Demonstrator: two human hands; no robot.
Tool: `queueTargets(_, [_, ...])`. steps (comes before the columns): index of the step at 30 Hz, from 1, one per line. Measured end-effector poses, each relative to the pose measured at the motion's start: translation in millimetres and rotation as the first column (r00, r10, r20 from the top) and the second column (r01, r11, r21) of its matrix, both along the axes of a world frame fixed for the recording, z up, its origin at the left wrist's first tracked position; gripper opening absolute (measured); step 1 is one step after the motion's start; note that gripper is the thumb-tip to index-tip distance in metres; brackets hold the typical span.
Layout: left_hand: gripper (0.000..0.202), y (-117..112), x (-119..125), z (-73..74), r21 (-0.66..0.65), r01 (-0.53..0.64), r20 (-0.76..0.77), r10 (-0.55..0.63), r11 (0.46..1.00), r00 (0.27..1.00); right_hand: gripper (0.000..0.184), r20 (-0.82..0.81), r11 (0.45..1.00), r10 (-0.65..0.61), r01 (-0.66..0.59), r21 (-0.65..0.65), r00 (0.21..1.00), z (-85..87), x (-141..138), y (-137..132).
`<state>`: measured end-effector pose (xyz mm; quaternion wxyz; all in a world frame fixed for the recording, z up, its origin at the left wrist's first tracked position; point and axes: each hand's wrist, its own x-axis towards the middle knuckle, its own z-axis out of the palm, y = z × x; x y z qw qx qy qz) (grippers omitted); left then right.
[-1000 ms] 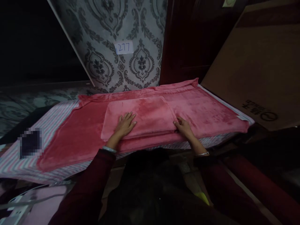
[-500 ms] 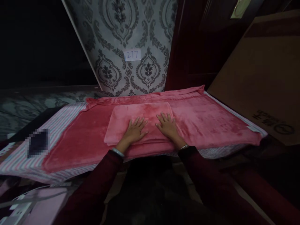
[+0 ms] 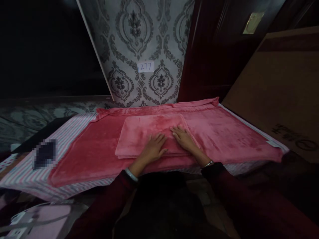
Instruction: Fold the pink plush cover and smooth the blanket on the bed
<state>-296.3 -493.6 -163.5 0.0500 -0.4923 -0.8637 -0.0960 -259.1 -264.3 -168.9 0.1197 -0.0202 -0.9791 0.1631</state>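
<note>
A folded pink plush blanket (image 3: 136, 136) lies flat in the middle of a larger pink plush blanket (image 3: 231, 132) spread over the table. My left hand (image 3: 154, 147) rests palm down on the folded one, toward its front edge, fingers stretched out. On its right part lies my right hand (image 3: 183, 137), also flat with the fingers extended. Neither hand grips anything. The spread blanket has a rolled or folded back edge, and a small white tag shows at its right side.
A striped cloth (image 3: 72, 127) shows under the blanket, with a pixelated dark object (image 3: 45, 154) on its left end. A large cardboard box (image 3: 279, 89) stands at the right. Behind are a dark screen (image 3: 50, 49), patterned wallpaper and a paper label (image 3: 146, 66) reading 277.
My left hand has slid right over the folded blanket, closer to my right hand. The right hand's fingers are less spread. The view has tilted slightly upward.
</note>
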Motion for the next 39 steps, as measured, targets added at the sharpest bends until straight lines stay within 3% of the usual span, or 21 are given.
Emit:
queueTargets(3, [0.065, 13, 18, -16.3, 0.0, 0.047, -0.054, -0.047, 0.999, 0.997, 0.056, -0.041, 0.995, 0.095, -0.095, 0.015, 0.995, 3.5, -6, -2])
queueTargets(8, [0.06, 21, 29, -35.4, -0.004, -0.036, -0.067, 0.036, 0.999, 0.997, 0.054, 0.036, 0.981, 0.143, -0.146, 0.126, 0.989, -12.8, -12, -12])
queueTargets(13, [0.056, 10, 23, -19.4, 0.0, 0.0, -0.022, 0.0, 1.0, 1.0, 0.054, -0.021, 0.98, 0.129, -0.124, 0.155, 0.991, -27.8, -8, -11])
queueTargets(16, [0.057, -13, 7, -1.8, 0.005, -0.138, -0.015, 0.138, 0.99, 0.99, 0.054, -0.036, 0.981, 0.135, -0.128, 0.147, 0.99, -30.3, -9, -9])
queueTargets(18, [0.06, -34, -6, 4.3, 0.003, -0.334, -0.026, 0.334, 0.943, 0.942, 0.054, -0.036, 0.983, 0.131, -0.125, 0.138, 0.991, -30.6, -9, -9])
queueTargets(21, [0.069, -65, -18, 0.2, -0.01, -0.594, -0.019, 0.593, 0.805, 0.805, 0.054, -0.03, 0.986, 0.118, -0.114, 0.124, 0.993, -30.7, -9, -11])
queueTargets(23, [0.072, -79, -19, -6.4, -0.002, -0.68, -0.017, 0.68, 0.733, 0.733, 0.054, -0.032, 0.987, 0.116, -0.111, 0.118, 0.993, -31.4, -8, -12])
queueTargets(26, [0.074, -89, -17, -8.6, -0.019, -0.717, -0.008, 0.717, 0.697, 0.697, 0.054, -0.047, 0.987, 0.117, -0.111, 0.113, 0.992, -31.6, -7, -9])
queueTargets(29, [0.069, -92, -21, 5.2, -0.073, -0.703, -0.011, 0.704, 0.707, 0.71, 0.055, -0.005, 0.987, 0.132, -0.131, 0.093, 0.991, -24.3, -11, -6])
queueTargets(32, [0.06, -82, -39, 28.9, -0.08, -0.633, -0.041, 0.632, 0.77, 0.774, 0.058, -0.006, 0.989, 0.123, -0.123, 0.083, 0.992, -4.0, -24, -12])
queueTargets(36, [0.063, -42, -85, 60.4, -0.16, -0.455, 0.055, 0.468, 0.876, 0.882, 0.061, -0.008, 0.983, 0.122, -0.119, 0.137, 0.993, 32.3, -62, -36])
queueTargets(39, [0.064, -13, -123, 68.8, -0.164, -0.427, 0.077, 0.443, 0.889, 0.893, 0.06, 0.026, 0.978, 0.081, -0.085, 0.193, 0.996, 44.1, -95, -43])
